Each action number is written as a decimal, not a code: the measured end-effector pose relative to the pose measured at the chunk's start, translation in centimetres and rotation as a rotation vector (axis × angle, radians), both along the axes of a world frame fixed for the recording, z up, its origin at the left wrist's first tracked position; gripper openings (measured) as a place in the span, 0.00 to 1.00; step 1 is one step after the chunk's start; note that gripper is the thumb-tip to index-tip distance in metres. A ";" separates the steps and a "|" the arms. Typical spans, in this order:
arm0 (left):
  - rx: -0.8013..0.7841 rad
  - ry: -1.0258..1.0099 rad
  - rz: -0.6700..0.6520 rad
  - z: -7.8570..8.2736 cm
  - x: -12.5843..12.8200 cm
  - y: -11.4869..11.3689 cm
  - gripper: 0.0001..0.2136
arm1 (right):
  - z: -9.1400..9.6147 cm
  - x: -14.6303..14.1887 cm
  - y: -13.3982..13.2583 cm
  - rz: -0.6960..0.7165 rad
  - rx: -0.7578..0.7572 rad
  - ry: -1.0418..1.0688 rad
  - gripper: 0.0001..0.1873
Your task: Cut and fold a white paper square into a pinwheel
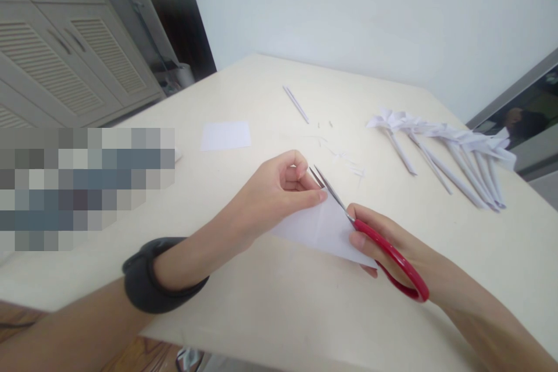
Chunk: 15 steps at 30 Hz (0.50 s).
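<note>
My left hand [283, 189] pinches the upper corner of a white sheet of paper [322, 229] between thumb and fingers. In my right hand [383, 232] is a pair of scissors [392, 250] with red handles and metal blades. The blades point up and left, slightly parted, along the paper's upper edge close to my left thumb. Part of the paper's right side lies against my right hand's fingers. Thin white paper scraps [344, 157] lie on the table just beyond the blades.
On the white table [244, 314] lie a paper rectangle [225, 135], two thin rolled paper sticks [296, 104] and, at the right, a row of paper pinwheels [444, 133] on rolled sticks. A white wall [370, 11] rises behind. Cabinets [74, 40] stand at the left; a blurred-out patch covers part of that side.
</note>
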<state>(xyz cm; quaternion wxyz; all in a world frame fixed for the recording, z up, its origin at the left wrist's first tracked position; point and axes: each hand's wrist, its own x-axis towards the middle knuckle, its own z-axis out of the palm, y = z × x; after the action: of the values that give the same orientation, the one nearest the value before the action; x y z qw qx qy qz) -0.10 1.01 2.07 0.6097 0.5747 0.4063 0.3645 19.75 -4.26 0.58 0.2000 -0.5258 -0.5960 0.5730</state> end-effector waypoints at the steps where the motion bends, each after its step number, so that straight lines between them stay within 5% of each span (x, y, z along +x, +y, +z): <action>1: -0.001 0.008 -0.004 0.0 0.0 0.0 0.14 | -0.1 -0.1 0.0 0.000 -0.003 -0.005 0.14; 10: -0.012 0.035 -0.077 -0.5 0.0 0.2 0.07 | -0.5 0.3 1.2 -0.086 0.090 0.005 0.18; 15: -0.022 0.090 -0.106 -1.5 0.2 0.4 0.09 | -0.7 0.7 2.1 -0.236 0.213 -0.224 0.15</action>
<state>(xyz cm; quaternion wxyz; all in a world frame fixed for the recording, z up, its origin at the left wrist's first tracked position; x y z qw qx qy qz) 0.12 1.39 0.55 0.6157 0.6044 0.4062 0.3012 20.41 -2.13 -0.15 0.2529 -0.6284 -0.6058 0.4173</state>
